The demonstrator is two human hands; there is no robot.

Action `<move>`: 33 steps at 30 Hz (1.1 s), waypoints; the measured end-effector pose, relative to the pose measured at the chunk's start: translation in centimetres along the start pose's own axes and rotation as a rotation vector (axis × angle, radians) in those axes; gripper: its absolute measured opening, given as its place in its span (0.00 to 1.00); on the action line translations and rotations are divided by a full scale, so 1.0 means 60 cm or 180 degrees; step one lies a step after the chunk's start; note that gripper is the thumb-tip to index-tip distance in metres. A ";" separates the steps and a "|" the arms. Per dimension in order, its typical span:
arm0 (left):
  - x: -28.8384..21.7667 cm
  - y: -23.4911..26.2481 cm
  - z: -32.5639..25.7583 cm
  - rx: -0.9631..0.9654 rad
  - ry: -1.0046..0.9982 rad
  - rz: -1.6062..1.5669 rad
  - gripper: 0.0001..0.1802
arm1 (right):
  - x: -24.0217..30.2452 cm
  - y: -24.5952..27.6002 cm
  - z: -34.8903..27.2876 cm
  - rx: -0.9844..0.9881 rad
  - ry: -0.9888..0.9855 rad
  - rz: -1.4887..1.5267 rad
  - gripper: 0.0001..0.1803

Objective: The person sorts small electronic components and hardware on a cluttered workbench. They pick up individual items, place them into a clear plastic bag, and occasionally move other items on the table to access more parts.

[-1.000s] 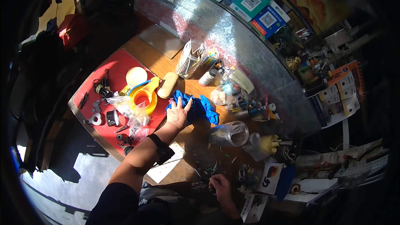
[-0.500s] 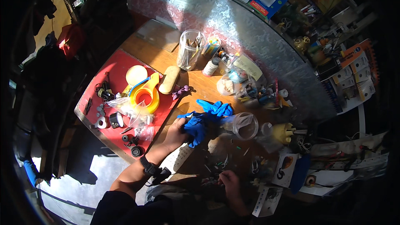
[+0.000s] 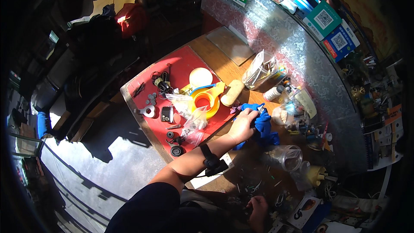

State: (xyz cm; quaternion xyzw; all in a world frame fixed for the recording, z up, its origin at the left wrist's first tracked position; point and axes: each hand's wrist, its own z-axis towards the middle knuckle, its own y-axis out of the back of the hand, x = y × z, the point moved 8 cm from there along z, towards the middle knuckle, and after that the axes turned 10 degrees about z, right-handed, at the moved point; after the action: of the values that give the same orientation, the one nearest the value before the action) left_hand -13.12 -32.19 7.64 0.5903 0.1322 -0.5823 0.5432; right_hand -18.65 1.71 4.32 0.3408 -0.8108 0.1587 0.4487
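My left hand [image 3: 244,125] lies on a crumpled blue cloth [image 3: 264,126] on the wooden bench, its fingers closed over the cloth's left end. A black watch sits on that wrist. Just left of the hand are an orange funnel [image 3: 202,102] and clear plastic bags [image 3: 190,114] on a red mat [image 3: 172,71]. My right hand [image 3: 258,209] rests low in the shade at the bench's near edge among small metal parts. Its fingers are too dark to read.
A clear jar [image 3: 291,157] lies right of the cloth, next to a yellow plug [image 3: 318,175]. Behind are a tan oblong case [image 3: 233,92], a white bottle [image 3: 274,92] and a clear tub of tools [image 3: 261,69]. A metal sheet wall [image 3: 280,30] backs the bench.
My left hand has gathered the blue cloth into a tighter bunch and drawn it slightly toward me. The view has swung, so the bench now sits further right in the picture.
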 end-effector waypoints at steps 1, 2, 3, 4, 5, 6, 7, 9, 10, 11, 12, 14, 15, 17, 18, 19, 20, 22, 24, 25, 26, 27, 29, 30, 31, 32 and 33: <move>0.006 -0.006 0.008 0.0078 0.0022 0.0201 0.27 | 0.002 -0.004 -0.002 0.0032 0.0012 -0.0086 0.03; 0.010 -0.012 0.012 0.0189 -0.0047 0.0441 0.31 | 0.004 -0.011 -0.002 0.0087 0.0052 -0.0086 0.03; 0.007 -0.008 0.008 0.0042 -0.0206 0.0670 0.32 | 0.007 -0.016 -0.002 0.0129 0.0094 -0.0085 0.03; 0.010 -0.014 0.000 0.0186 -0.0195 0.0920 0.34 | 0.013 -0.023 -0.002 0.0173 0.0175 -0.0067 0.03; 0.014 -0.017 -0.017 0.0169 0.0066 0.1164 0.36 | 0.015 -0.026 -0.004 0.0176 0.0170 -0.0133 0.04; 0.009 -0.020 -0.038 0.0238 -0.0032 0.1037 0.36 | 0.020 -0.030 -0.005 0.0189 0.0199 -0.0182 0.04; -0.004 -0.024 -0.072 0.0327 -0.0101 0.0442 0.34 | 0.025 -0.037 -0.004 0.0210 0.0234 -0.0226 0.04; -0.029 -0.070 -0.160 0.1539 0.0024 -0.0614 0.25 | 0.030 -0.053 -0.002 0.0284 0.0182 -0.0182 0.03; -0.045 -0.092 -0.214 0.2315 0.0111 -0.1282 0.20 | 0.031 -0.060 -0.002 0.0310 0.0151 -0.0165 0.03; -0.060 -0.092 -0.257 0.2552 0.0048 -0.1582 0.16 | 0.033 -0.070 -0.003 0.0400 0.0161 -0.0224 0.03; -0.075 -0.090 -0.292 0.2772 -0.0055 -0.1908 0.14 | 0.035 -0.081 -0.003 0.0492 0.0173 -0.0281 0.03; -0.061 -0.093 -0.334 0.2988 0.0357 -0.1978 0.11 | 0.031 -0.102 -0.004 0.0668 0.0142 -0.0393 0.02; -0.056 -0.095 -0.355 0.3140 0.0567 -0.2067 0.10 | 0.026 -0.112 -0.004 0.0749 0.0107 -0.0448 0.02; -0.048 -0.067 -0.358 0.2434 0.0190 -0.1752 0.08 | 0.015 -0.127 -0.003 0.0861 0.0060 -0.0584 0.02; -0.046 -0.051 -0.358 0.2100 0.0008 -0.1618 0.08 | 0.011 -0.133 -0.004 0.0939 0.0043 -0.0619 0.02; -0.043 -0.045 -0.364 0.2051 0.0010 -0.1555 0.07 | 0.005 -0.139 -0.005 0.1015 0.0022 -0.0653 0.01; -0.040 -0.038 -0.369 0.2005 0.0015 -0.1491 0.07 | -0.002 -0.144 -0.007 0.1055 -0.0057 -0.0674 0.01; -0.034 -0.023 -0.381 0.2054 0.0069 -0.1307 0.06 | -0.009 -0.157 -0.013 0.1183 -0.0020 -0.0710 0.02; -0.024 -0.007 -0.396 0.2252 0.0169 -0.1064 0.05 | -0.025 -0.164 -0.019 0.1195 -0.0194 -0.0751 0.02; -0.015 0.009 -0.398 0.2133 0.0202 -0.1004 0.05 | -0.026 -0.170 -0.023 0.1293 -0.0141 -0.0852 0.03; -0.006 0.024 -0.401 0.2015 0.0244 -0.0948 0.05 | -0.029 -0.168 -0.023 0.1238 -0.0194 -0.0783 0.03; 0.007 0.039 -0.404 0.1896 0.0288 -0.0887 0.05 | -0.033 -0.167 -0.022 0.1187 -0.0259 -0.0697 0.03; 0.059 0.079 -0.400 0.1446 0.0622 -0.0641 0.09 | -0.039 -0.156 -0.018 0.1045 -0.0376 -0.0632 0.02; 0.091 0.107 -0.400 0.1172 0.0812 -0.0350 0.10 | -0.038 -0.152 -0.017 0.1056 -0.0330 -0.0735 0.02; 0.127 0.133 -0.406 0.0953 0.1224 -0.0328 0.10 | -0.036 -0.148 -0.015 0.1076 -0.0290 -0.0810 0.02; 0.154 0.164 -0.410 0.0654 0.1413 -0.0143 0.10 | -0.035 -0.144 -0.015 0.1117 -0.0231 -0.0864 0.02; 0.177 0.190 -0.417 0.0480 0.1599 -0.0149 0.09 | -0.037 -0.137 -0.015 0.1036 -0.0219 -0.0871 0.04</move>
State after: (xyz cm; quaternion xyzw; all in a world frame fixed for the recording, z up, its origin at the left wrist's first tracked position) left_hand 12.49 -21.64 -2.35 0.7520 0.2328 -0.4380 0.4342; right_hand -11.57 -2.76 2.54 0.5208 -0.7355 0.2134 0.3771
